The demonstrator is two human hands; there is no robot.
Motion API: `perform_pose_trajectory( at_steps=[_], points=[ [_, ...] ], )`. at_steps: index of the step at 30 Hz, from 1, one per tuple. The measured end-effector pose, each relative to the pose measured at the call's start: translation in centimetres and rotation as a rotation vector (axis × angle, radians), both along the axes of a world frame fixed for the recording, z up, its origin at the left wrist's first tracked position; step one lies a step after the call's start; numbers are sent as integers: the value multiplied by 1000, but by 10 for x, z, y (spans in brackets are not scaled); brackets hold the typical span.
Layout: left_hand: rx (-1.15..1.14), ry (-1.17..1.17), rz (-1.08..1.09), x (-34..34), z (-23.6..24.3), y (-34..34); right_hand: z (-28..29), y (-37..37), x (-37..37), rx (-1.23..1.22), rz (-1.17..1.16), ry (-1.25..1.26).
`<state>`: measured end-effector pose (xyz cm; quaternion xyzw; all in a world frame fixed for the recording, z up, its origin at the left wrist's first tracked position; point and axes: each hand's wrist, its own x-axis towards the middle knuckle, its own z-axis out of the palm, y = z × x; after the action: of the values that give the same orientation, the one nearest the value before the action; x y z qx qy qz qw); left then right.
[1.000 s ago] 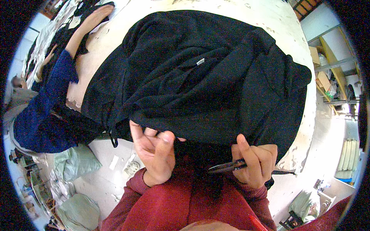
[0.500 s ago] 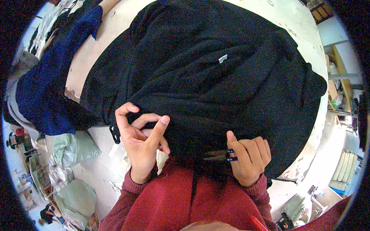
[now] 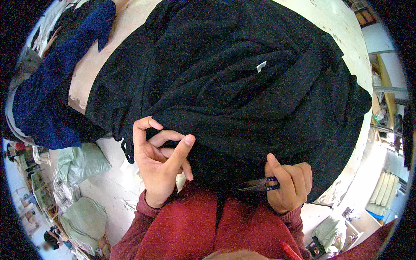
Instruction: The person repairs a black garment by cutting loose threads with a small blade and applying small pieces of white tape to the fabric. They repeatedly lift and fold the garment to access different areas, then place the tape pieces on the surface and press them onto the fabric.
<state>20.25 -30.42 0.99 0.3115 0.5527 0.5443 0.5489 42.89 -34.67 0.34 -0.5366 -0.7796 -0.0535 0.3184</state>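
A large black garment [image 3: 216, 108] lies rumpled over the pale table, with a small white tag [image 3: 261, 66] near its middle. My left hand [image 3: 158, 167] is at the garment's near edge, palm turned up, fingers bent and apart; I see nothing gripped in it. Black cords [image 3: 126, 149] hang from the garment beside it. In my right hand [image 3: 288, 184] I hold a small pair of thread snips [image 3: 255, 185], the fingers closed round the dark handles. Their blades point left, over the black cloth near my lap.
Dark blue cloth [image 3: 47, 104] hangs over the table's left side. Pale green sacks [image 3: 84, 223] stand on the floor at lower left. The pale tabletop [image 3: 123, 30] has a curved, worn rim. At the right, light-coloured rolls [image 3: 383, 188] stand beyond the table.
My right hand with the snips has shifted slightly right and nearer to me. The left hand keeps much the same pose. A bare forearm at the far left has left the picture.
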Motion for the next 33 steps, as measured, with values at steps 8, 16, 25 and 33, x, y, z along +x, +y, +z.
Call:
perform_pose_trajectory(
  at_steps=[8, 16, 25, 33],
  points=[
    [-2, -7, -1, 0, 1, -1, 3, -5, 1, -60, -49, 70],
    [-23, 42, -19, -2, 5, -3, 23, -7, 32, -190, -733, 90],
    [44, 96, -20, 4, 4, -8, 16, -5, 11, -165, -179, 7],
    [118, 215, 0, 4, -3, -12, 1, -8, -9, -122, 16, -164]
  ],
)
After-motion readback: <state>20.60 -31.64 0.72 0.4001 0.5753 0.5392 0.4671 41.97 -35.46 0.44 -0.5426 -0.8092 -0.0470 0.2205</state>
